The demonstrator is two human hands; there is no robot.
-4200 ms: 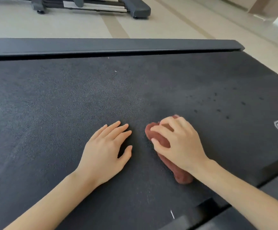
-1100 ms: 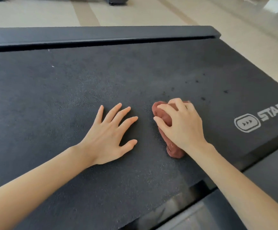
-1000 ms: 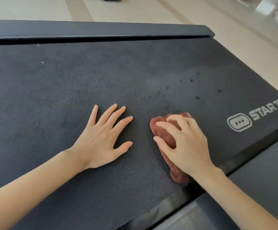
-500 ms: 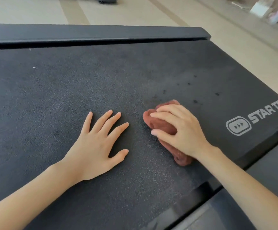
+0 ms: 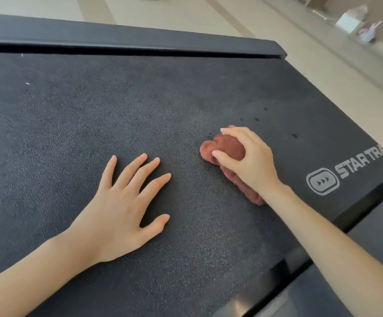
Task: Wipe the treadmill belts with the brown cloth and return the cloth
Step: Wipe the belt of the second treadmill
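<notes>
- The left hand (image 5: 122, 211) is laid flat on the belt (image 5: 83, 106), palm down, with fingers straight and spread. Nothing is held in it.
- The cloth (image 5: 227, 145), reddish brown and bunched into a lump, is gripped by the right hand (image 5: 251, 162). The fingers are curled over its top and the thumb is pressed against its near side.
- The cloth is held down on the belt, to the right of the left hand and apart from it. A tail of it can be seen under the right wrist, toward the belt's right edge.
- A grey logo (image 5: 323, 181) with the letters "STAR TRA" is printed on the belt, just to the right of the right hand.
- A few small dark spots (image 5: 256, 119) are seen on the belt just beyond the cloth.
- The belt's far edge is bordered by a dark rail (image 5: 117, 40), and pale floor (image 5: 186, 12) is seen past it.
- A white box (image 5: 348, 21) is made out at the top right, blurred.
</notes>
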